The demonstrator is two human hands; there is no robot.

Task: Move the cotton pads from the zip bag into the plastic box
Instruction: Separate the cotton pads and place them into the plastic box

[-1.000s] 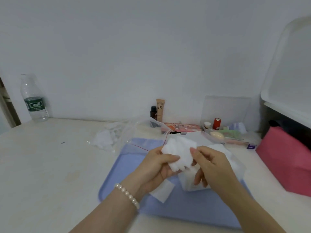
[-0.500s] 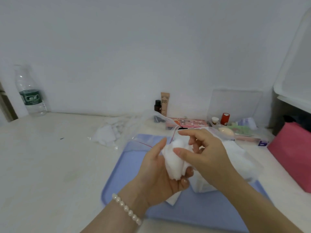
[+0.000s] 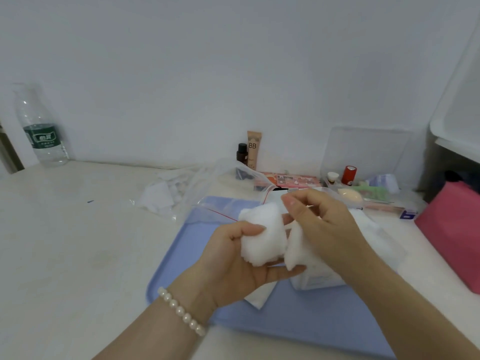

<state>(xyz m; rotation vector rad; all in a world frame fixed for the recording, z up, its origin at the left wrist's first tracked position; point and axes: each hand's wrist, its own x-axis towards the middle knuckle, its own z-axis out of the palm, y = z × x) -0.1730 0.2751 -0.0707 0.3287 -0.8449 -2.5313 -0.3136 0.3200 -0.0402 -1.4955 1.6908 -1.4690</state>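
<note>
Left hand (image 3: 233, 261) and right hand (image 3: 322, 229), each clamped on cotton pads (image 3: 262, 235) above blue tray (image 3: 324, 323).

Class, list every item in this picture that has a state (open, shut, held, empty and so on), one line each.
zip bag: open, lying behind the tray.
cotton pads: two stacks, one held in each hand.
left hand: grips one stack.
right hand: grips the other stack.
plastic box: on the blue tray, mostly hidden by the right hand.
water bottle: upright, looks nearly empty.
</note>
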